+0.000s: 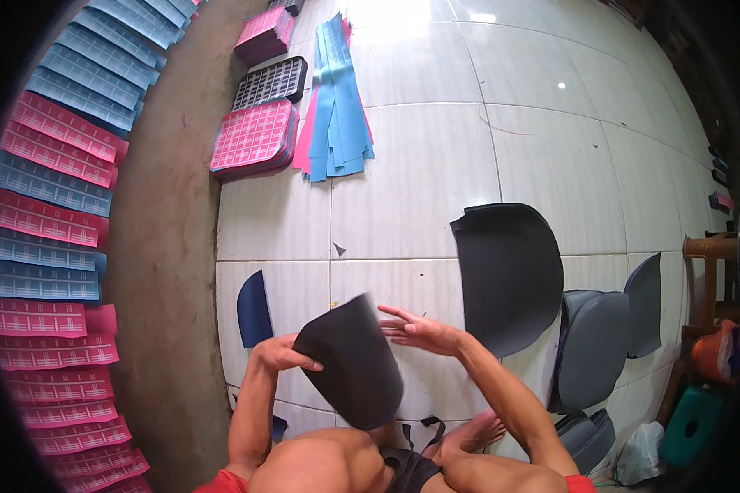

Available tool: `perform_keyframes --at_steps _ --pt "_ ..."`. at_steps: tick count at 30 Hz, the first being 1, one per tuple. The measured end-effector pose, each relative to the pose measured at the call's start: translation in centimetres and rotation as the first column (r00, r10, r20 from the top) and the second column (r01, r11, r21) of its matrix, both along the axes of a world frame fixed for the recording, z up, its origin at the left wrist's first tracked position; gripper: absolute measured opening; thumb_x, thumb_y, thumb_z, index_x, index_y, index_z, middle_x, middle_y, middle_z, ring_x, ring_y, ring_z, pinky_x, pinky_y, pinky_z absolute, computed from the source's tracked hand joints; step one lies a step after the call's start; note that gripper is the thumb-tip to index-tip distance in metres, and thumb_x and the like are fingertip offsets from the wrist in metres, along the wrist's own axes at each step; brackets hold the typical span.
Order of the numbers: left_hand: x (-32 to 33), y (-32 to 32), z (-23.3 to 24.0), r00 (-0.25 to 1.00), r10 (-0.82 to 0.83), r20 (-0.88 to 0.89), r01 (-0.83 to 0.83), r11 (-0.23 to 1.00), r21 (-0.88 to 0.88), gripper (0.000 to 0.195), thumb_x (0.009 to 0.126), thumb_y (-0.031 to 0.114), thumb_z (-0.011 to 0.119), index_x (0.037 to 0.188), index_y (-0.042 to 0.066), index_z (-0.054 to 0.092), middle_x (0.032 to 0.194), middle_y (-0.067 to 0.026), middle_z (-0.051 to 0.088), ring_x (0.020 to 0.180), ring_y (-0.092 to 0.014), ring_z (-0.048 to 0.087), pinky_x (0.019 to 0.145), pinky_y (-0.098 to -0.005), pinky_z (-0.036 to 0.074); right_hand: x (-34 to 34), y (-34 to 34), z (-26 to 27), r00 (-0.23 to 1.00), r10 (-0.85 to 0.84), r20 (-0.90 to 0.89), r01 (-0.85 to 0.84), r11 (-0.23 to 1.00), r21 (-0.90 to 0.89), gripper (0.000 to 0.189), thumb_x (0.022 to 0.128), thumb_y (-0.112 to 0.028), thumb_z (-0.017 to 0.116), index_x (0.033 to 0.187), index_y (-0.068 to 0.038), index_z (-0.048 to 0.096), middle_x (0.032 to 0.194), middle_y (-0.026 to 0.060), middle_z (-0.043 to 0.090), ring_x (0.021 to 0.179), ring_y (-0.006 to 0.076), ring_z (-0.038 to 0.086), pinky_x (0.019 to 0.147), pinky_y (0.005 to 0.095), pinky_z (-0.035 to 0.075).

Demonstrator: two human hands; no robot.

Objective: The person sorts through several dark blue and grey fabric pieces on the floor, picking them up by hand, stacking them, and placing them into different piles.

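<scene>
My left hand (287, 354) grips the left edge of a black sheet piece (354, 363), its thumb lying on top. The piece has one rounded end, which points toward me, and it is held above the tiled floor in front of my knees. Just off its right edge, my right hand (420, 331) hovers with fingers spread and nothing in it. To the right, a stack of larger black rounded pieces (510, 277) lies on the floor. A dark blue curved piece (254, 310) rests on the tiles beyond my left hand.
Grey rounded pieces (594, 351) lie in piles at right, near a teal plastic stool (690, 425). Blue and pink strips (339, 117) are at the back, beside stacked pink checked pieces (256, 135). A concrete ledge (166, 246) runs along the left, with overlapping pink and blue sheets (49, 222) beyond.
</scene>
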State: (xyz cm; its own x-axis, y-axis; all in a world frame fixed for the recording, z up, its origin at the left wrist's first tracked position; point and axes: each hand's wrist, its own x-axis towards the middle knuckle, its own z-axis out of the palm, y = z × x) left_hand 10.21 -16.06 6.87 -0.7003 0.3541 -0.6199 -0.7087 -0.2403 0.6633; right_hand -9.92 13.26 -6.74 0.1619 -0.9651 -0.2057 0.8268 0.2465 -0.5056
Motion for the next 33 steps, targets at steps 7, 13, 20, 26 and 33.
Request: perform_keyframes --at_steps 7,13,20,26,33 --pt "-3.8 -0.7 -4.5 0.983 0.110 0.145 -0.134 0.977 0.167 0.056 0.082 -0.011 0.071 0.137 -0.006 0.062 0.134 -0.0134 0.069 0.128 -0.022 0.061 0.110 -0.0378 0.047 2.6 4.8 -0.7 0.968 -0.152 0.201 0.151 0.988 0.021 0.083 0.086 -0.018 0.083 0.157 -0.006 0.041 0.153 0.0099 0.055 0.143 0.0247 0.049 0.122 0.0427 0.035" --pt "-3.6 -1.0 -9.6 0.936 0.112 0.335 -0.156 0.982 0.108 0.062 0.085 -0.007 0.071 0.145 -0.005 0.053 0.139 -0.0149 0.065 0.124 -0.025 0.065 0.108 -0.0377 0.052 1.7 6.4 -0.4 0.926 -0.379 0.003 0.362 0.887 0.286 0.071 0.086 -0.009 0.080 0.149 0.000 0.050 0.142 0.0098 0.063 0.132 0.0253 0.058 0.114 0.0382 0.043" --pt "1.7 -1.1 -10.8 0.813 0.438 0.384 -0.554 0.784 0.280 0.070 0.092 0.009 0.076 0.155 0.005 0.045 0.130 -0.0077 0.067 0.114 -0.015 0.066 0.094 -0.0339 0.057 1.5 5.9 6.8 0.517 0.028 -0.856 0.447 0.843 0.298 0.058 0.091 -0.034 0.080 0.135 -0.001 0.063 0.116 0.0248 0.074 0.107 0.0365 0.073 0.095 0.0421 0.056" --pt "2.1 2.3 -6.4 0.924 0.136 0.357 -0.004 0.938 -0.346 0.080 0.087 0.016 0.086 0.155 0.007 0.046 0.135 -0.0074 0.065 0.104 -0.012 0.065 0.078 -0.0316 0.053 2.7 7.5 6.3 0.462 0.066 -0.884 0.432 0.854 0.289 0.062 0.091 -0.037 0.079 0.136 0.002 0.059 0.115 0.0278 0.073 0.108 0.0415 0.072 0.095 0.0447 0.056" --pt "4.8 5.3 -6.7 0.704 0.612 0.361 -0.637 0.768 -0.059 0.073 0.092 0.002 0.077 0.156 0.003 0.042 0.145 -0.0120 0.060 0.131 -0.020 0.060 0.108 -0.0371 0.052 3.8 8.1 5.4 0.432 0.149 -0.889 0.515 0.769 0.379 0.061 0.092 -0.033 0.079 0.138 0.001 0.057 0.116 0.0278 0.073 0.110 0.0408 0.072 0.094 0.0450 0.056"
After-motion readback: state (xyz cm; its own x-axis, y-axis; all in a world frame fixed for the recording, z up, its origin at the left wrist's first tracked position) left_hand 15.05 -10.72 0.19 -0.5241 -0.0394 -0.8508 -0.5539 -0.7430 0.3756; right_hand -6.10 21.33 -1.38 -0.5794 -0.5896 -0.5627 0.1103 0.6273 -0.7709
